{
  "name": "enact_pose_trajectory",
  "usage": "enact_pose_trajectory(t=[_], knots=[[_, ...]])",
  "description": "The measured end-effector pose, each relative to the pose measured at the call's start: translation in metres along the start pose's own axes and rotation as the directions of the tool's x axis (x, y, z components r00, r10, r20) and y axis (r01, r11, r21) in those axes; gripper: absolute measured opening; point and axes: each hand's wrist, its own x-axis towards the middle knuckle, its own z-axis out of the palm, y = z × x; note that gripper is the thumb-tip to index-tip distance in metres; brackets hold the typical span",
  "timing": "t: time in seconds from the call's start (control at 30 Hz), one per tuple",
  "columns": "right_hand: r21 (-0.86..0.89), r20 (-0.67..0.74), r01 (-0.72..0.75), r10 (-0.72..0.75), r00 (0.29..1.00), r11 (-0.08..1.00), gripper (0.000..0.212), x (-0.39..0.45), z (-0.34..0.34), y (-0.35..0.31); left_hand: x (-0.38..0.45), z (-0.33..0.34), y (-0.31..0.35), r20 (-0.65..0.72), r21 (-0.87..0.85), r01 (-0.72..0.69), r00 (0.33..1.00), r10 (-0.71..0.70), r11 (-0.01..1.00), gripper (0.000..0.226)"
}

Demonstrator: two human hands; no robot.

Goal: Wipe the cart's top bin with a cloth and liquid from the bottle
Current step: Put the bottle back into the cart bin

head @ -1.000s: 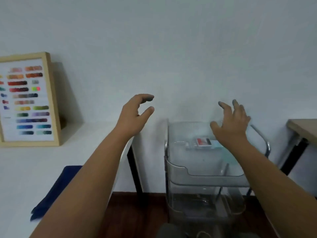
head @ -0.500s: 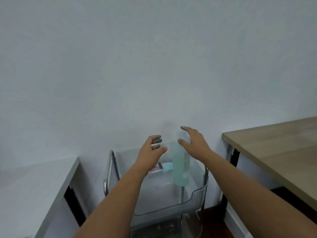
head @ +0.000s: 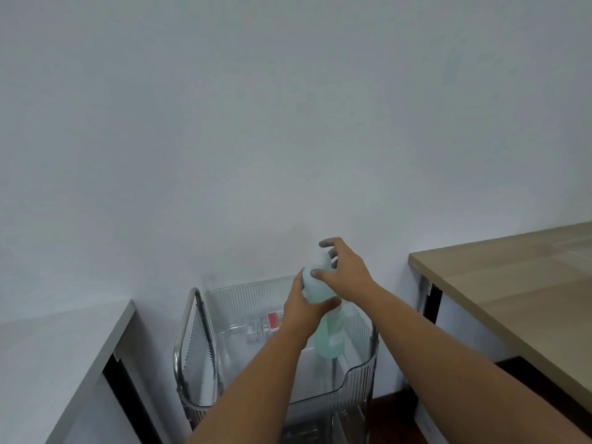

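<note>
Gripping the bottle [head: 320,285] above the top bin [head: 358,371]: both hands, left [head: 302,310], right [head: 347,275].

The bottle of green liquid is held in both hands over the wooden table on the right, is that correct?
Not quite. In the head view both the left hand and right hand hold the bottle, but over the cart's top bin, not the wooden table.

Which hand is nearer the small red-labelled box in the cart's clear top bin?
Left. The left hand grips the pale green bottle just right of the red-labelled box; the right hand holds the bottle's top, higher and farther right.
</note>
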Motion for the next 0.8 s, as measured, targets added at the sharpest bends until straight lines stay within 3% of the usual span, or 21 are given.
enact_pose_trajectory(t=[0.13,0.37,0.63,0.8], knots=[[-0.132,0.018,0.119,-0.118,0.993,0.984,0.047,-0.006,0.015,-0.011,-0.005,-0.006,0.000,-0.100,-0.020,0.007,0.995,-0.009,1.000,0.068],[-0.044,0.071,0.098,-0.094,0.993,0.994,0.045,0.010,0.040,-0.052,-0.010,-0.064,0.022,-0.184,0.214,0.040,0.983,0.001,0.976,0.063],[0.076,0.178,0.105,-0.117,0.977,0.992,0.042,0.025,0.091,-0.100,-0.010,-0.142,0.034,-0.281,0.416,0.118,0.960,0.005,0.902,0.089],[0.020,0.283,0.128,-0.128,0.951,0.992,0.041,0.037,0.121,-0.117,0.002,-0.166,0.030,-0.330,0.545,0.208,0.944,-0.020,0.812,0.073]])
